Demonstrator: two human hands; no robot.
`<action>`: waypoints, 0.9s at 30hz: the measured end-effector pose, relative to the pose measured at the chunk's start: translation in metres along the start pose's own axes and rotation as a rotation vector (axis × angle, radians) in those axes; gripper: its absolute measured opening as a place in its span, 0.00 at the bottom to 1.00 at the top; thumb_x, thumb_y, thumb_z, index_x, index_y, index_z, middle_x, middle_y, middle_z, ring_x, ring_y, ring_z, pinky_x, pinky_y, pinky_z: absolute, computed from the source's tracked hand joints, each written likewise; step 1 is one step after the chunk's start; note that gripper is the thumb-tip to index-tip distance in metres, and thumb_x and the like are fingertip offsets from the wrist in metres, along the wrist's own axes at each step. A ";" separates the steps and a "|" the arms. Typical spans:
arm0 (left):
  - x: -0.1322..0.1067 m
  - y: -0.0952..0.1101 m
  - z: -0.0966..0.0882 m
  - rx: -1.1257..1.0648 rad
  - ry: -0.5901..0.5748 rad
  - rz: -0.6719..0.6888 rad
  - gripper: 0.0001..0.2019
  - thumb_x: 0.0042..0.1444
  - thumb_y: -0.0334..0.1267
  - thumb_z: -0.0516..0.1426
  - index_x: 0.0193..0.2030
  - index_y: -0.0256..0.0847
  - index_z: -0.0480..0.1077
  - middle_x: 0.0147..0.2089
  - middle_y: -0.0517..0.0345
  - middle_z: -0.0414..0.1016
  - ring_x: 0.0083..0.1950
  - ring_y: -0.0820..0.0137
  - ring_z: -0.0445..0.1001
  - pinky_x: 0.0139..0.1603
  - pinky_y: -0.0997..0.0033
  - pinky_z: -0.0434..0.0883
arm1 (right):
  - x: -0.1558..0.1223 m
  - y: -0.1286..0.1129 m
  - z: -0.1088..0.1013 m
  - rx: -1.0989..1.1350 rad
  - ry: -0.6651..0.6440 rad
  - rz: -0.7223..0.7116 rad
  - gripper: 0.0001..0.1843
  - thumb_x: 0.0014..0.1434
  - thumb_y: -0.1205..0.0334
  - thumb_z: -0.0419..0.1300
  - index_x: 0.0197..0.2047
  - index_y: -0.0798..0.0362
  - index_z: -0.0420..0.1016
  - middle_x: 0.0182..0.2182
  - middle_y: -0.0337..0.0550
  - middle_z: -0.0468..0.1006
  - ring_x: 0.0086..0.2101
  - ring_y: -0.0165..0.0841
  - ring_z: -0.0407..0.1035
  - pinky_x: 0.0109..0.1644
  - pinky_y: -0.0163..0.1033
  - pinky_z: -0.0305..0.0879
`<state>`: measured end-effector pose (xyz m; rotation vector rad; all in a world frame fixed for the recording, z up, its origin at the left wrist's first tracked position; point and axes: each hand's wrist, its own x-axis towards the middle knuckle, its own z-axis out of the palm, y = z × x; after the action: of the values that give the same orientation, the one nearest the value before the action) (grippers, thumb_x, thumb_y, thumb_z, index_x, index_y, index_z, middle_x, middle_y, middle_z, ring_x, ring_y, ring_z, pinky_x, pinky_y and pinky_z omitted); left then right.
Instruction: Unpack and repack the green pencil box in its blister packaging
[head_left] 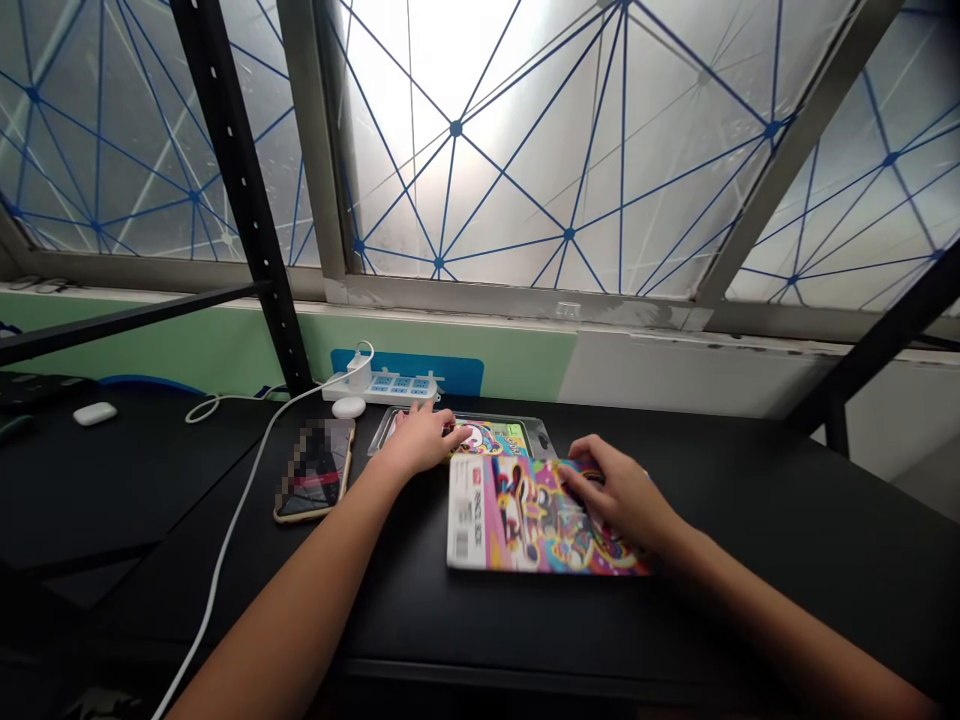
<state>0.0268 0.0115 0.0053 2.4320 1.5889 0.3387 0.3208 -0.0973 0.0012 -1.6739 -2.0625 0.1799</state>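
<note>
A colourful flat box [510, 520] lies on the black table [787, 540] in front of me. My right hand [622, 495] rests on its right part, fingers spread flat and pointing left. Just behind it lies a clear plastic tray [525, 432] with a colourful printed sheet inside. My left hand [420, 440] lies on the left part of that tray, fingers stretched out over it. Neither hand grips anything.
A phone in a gold case [315, 470] lies left of the tray. A white power strip [382, 385] with a white cable [232, 530] sits by the wall, a white round object [349, 407] before it. A white earbud case [95, 413] lies far left. Black shelf posts [247, 200] stand behind.
</note>
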 end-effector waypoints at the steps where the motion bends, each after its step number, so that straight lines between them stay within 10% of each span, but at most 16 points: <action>1: -0.001 0.002 0.000 0.001 0.007 0.000 0.29 0.62 0.65 0.45 0.51 0.46 0.73 0.71 0.40 0.59 0.72 0.37 0.52 0.63 0.32 0.55 | 0.009 0.010 -0.006 -0.009 -0.031 0.033 0.21 0.65 0.39 0.50 0.40 0.48 0.68 0.37 0.43 0.78 0.37 0.38 0.71 0.42 0.42 0.65; 7: -0.003 0.011 0.004 -0.009 0.026 0.012 0.28 0.61 0.67 0.47 0.49 0.47 0.70 0.71 0.42 0.58 0.72 0.35 0.49 0.61 0.23 0.51 | 0.061 0.067 -0.035 -0.036 -0.319 0.100 0.31 0.58 0.31 0.53 0.23 0.50 0.73 0.23 0.42 0.76 0.26 0.38 0.70 0.30 0.41 0.63; 14: -0.003 0.013 0.009 -0.028 -0.004 0.018 0.30 0.63 0.61 0.48 0.67 0.50 0.59 0.75 0.42 0.50 0.76 0.40 0.39 0.63 0.19 0.40 | 0.077 0.042 -0.007 0.006 -0.237 0.071 0.31 0.57 0.32 0.56 0.46 0.51 0.76 0.46 0.51 0.79 0.44 0.44 0.72 0.46 0.43 0.65; 27: -0.003 0.013 0.005 -0.019 -0.092 0.052 0.29 0.65 0.62 0.44 0.70 0.61 0.57 0.77 0.48 0.46 0.77 0.45 0.36 0.63 0.21 0.36 | 0.073 0.074 -0.031 0.155 -0.435 0.172 0.30 0.51 0.32 0.62 0.39 0.51 0.84 0.32 0.43 0.82 0.31 0.37 0.71 0.32 0.38 0.61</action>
<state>0.0389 0.0037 0.0043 2.4410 1.4800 0.2448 0.3898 -0.0153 0.0195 -1.8341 -2.1281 0.8029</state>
